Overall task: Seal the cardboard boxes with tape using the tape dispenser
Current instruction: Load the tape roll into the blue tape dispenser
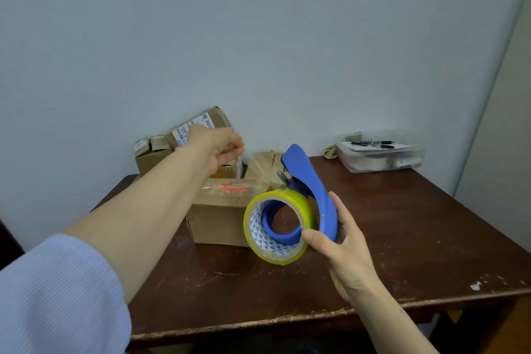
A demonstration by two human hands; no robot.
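Note:
My right hand [342, 250] grips a blue tape dispenser [313, 181] that carries a yellowish roll of clear tape [304, 207], held above the table's middle. A strip of clear tape [258, 167] runs from the dispenser up and left to my left hand [218, 146], which pinches its free end. Just below that strip stands a cardboard box with a red label [221, 215]. Behind it, more cardboard boxes [198, 126] are stacked against the wall.
The dark wooden table [402, 238] has a worn front edge. A clear plastic container with pens and small items [379, 152] stands at the back right. A pale wall lies close behind the boxes.

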